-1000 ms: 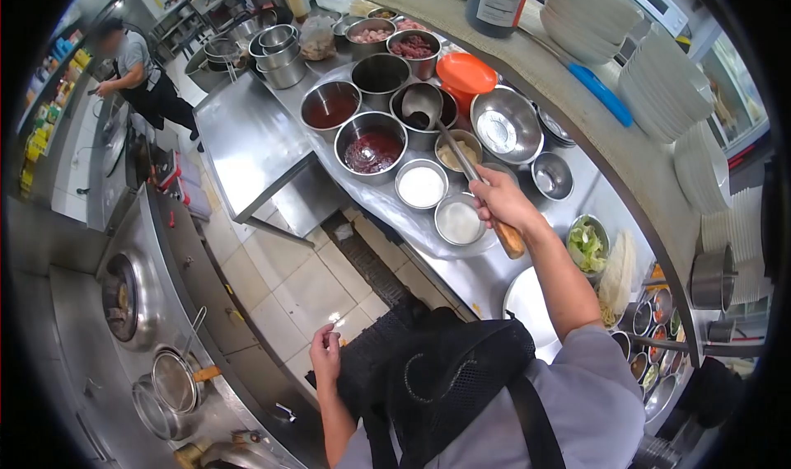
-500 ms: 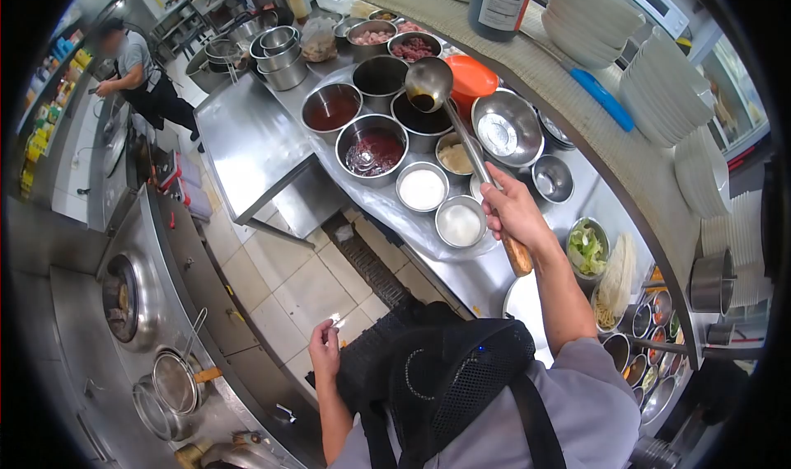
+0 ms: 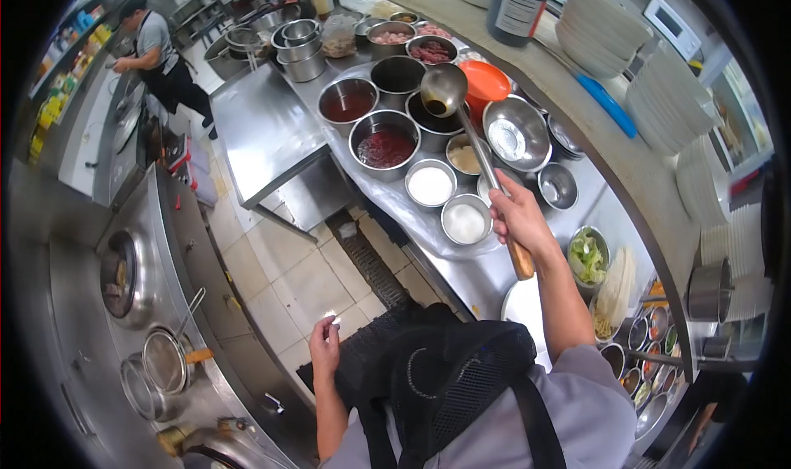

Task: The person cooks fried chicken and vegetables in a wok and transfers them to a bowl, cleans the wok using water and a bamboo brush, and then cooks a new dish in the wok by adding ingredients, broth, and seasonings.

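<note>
My right hand is closed around a long-handled metal ladle with a wooden grip. The ladle's bowl, with a little dark liquid in it, is over the rim of a pot of dark sauce. Below the handle are a bowl of white granules, another of white powder and a tan seasoning. Beside them stand two pots of reddish liquid, the nearer one with bubbles. Low over the floor, my left hand has its fingers curled together, a small white spot at their tips.
Steel bowls and an orange bowl stand beyond the ladle. A shelf with stacked white plates overhangs the right. Chopped greens sit near my right forearm. Another person stands at the far left; a steel side table juts out.
The view has shifted slightly, so the pots appear a little further right. The bubbling in the nearer red pot has lessened. My right hand still grips the ladle near the dark sauce.
</note>
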The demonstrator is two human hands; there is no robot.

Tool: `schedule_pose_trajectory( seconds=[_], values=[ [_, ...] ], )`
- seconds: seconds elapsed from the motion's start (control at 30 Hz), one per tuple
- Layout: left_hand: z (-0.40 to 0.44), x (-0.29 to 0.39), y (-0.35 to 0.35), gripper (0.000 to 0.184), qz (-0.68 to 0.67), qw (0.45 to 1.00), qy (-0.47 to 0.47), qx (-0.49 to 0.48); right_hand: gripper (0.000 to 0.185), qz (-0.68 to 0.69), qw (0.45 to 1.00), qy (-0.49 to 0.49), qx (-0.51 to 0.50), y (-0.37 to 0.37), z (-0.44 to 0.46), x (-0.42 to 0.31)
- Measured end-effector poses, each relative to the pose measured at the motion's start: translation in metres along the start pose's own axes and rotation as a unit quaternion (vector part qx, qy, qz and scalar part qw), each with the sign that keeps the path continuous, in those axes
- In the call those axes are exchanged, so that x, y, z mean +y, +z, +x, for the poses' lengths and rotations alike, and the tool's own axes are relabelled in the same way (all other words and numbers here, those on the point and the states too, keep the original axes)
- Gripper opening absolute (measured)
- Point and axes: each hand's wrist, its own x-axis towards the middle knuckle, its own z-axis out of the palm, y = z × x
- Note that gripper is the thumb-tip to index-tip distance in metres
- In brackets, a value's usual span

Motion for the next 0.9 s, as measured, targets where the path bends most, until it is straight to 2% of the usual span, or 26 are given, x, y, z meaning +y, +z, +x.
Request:
schedule_pose_trajectory(
  seconds=[0.23, 0.27, 0.3, 0.4, 0.5, 0.53, 0.63, 0.77, 0.87, 0.9],
  values=[
    [-0.035, -0.029, -0.014, 0.023, -0.009, 0.999, -0.017, 0.044, 0.06, 0.01, 0.996, 0.011, -0.091, 0.021, -0.055, -0.027],
    [-0.046, -0.014, -0.024, 0.024, 0.051, 0.997, 0.01, 0.059, 0.06, -0.001, 0.993, 0.016, -0.114, 0.03, -0.063, -0.031],
    [-0.058, -0.001, -0.033, 0.025, 0.078, 0.994, -0.017, 0.068, 0.06, -0.02, 0.988, 0.007, -0.15, 0.036, -0.064, -0.027],
    [-0.104, -0.033, -0.049, 0.024, 0.095, 0.986, 0.01, 0.138, 0.059, -0.057, 0.965, 0.011, -0.255, 0.073, -0.068, -0.018],
    [-0.173, -0.045, -0.065, 0.024, 0.079, 0.972, -0.063, 0.211, 0.055, -0.075, 0.915, 0.06, -0.392, 0.138, -0.082, -0.012],
    [-0.193, -0.049, -0.071, 0.024, 0.08, 0.97, -0.067, 0.22, 0.06, -0.083, 0.894, 0.091, -0.431, 0.168, -0.095, -0.015],
    [-0.264, -0.07, -0.088, 0.025, 0.065, 0.948, -0.104, 0.295, 0.06, -0.147, 0.792, 0.085, -0.586, 0.272, -0.154, -0.007],
    [-0.368, -0.109, -0.119, 0.024, 0.034, 0.902, -0.141, 0.406, 0.061, -0.237, 0.669, 0.042, -0.703, 0.427, -0.276, 0.044],
    [-0.433, -0.128, -0.146, 0.023, 0.013, 0.867, -0.161, 0.472, 0.062, -0.274, 0.618, 0.033, -0.736, 0.546, -0.366, 0.114],
    [-0.455, -0.133, -0.155, 0.023, -0.01, 0.85, -0.181, 0.495, 0.061, -0.283, 0.589, -0.004, -0.757, 0.581, -0.395, 0.14]
  ],
)
